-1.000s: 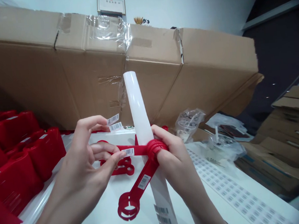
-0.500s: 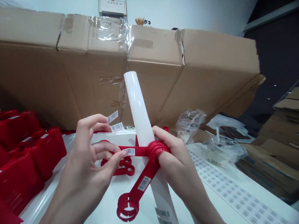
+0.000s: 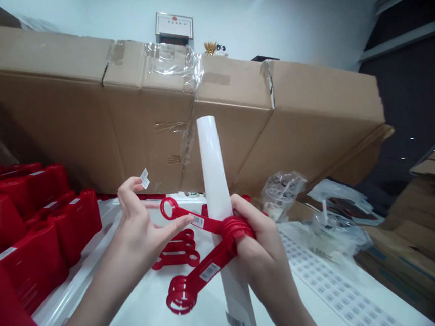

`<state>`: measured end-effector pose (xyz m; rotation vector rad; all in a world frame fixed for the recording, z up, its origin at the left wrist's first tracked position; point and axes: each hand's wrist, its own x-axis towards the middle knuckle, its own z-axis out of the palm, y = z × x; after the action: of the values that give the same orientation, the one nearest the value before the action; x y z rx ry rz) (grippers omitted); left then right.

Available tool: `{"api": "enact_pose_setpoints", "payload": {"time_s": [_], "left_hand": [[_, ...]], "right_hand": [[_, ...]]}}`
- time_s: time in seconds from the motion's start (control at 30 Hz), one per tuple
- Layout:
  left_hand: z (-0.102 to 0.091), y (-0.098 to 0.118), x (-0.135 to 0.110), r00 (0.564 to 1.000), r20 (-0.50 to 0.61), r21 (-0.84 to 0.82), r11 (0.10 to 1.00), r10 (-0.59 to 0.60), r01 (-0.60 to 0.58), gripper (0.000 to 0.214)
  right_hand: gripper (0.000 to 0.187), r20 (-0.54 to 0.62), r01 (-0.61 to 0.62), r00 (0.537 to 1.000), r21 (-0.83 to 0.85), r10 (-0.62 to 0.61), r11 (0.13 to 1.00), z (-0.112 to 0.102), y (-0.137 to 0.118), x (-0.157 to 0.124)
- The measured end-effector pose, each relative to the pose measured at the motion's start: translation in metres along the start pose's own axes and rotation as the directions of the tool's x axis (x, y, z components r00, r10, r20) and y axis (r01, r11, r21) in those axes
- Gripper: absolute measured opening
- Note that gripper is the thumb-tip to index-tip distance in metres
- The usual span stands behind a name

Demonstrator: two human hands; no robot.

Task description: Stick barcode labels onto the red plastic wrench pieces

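Note:
My right hand (image 3: 265, 250) grips a stack of red plastic straps with ring ends (image 3: 214, 257) together with a white roll of label sheet (image 3: 213, 168), which slants upward behind them. One strap is fanned out to the left, away from the stack. The thumb of my left hand (image 3: 141, 228) presses on the barcode label (image 3: 197, 221) of that strap. Its other fingers are spread, and small white stickers (image 3: 144, 178) cling to a raised fingertip. Another barcode label (image 3: 210, 271) shows on the front strap of the stack.
More red straps (image 3: 178, 259) lie on the white table (image 3: 140, 319). Red plastic parts with labels (image 3: 45, 244) crowd the left side. A sheet of barcode labels (image 3: 331, 285) lies at right, near clear plastic bags (image 3: 283, 193). A large cardboard sheet (image 3: 142, 134) stands behind.
My left fingers have spread from their pinch, leaving the thumb on the label. The fanned strap's ring now shows. The raised stickers have moved left, and the whole view has shifted slightly.

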<state>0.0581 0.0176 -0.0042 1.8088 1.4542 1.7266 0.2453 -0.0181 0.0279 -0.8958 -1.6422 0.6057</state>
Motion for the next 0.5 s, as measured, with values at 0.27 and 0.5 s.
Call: {"api": "enact_pose_setpoints", "payload": {"time_s": [0.27,0.5], "left_hand": [[0.007,0.033,-0.017,0.987,0.066,-0.232,0.960,-0.148,0.159,0.083],[0.000,0.018,-0.003,0.979,0.161,-0.508,0.840,-0.125,0.191,0.054]], "right_hand": [[0.014,-0.014,-0.044,0.999,0.051,0.044,0.998,0.010,0.002,0.001],[0.016,-0.013,-0.159,0.986,0.187,0.164,0.969,0.002,0.000,0.009]]}}
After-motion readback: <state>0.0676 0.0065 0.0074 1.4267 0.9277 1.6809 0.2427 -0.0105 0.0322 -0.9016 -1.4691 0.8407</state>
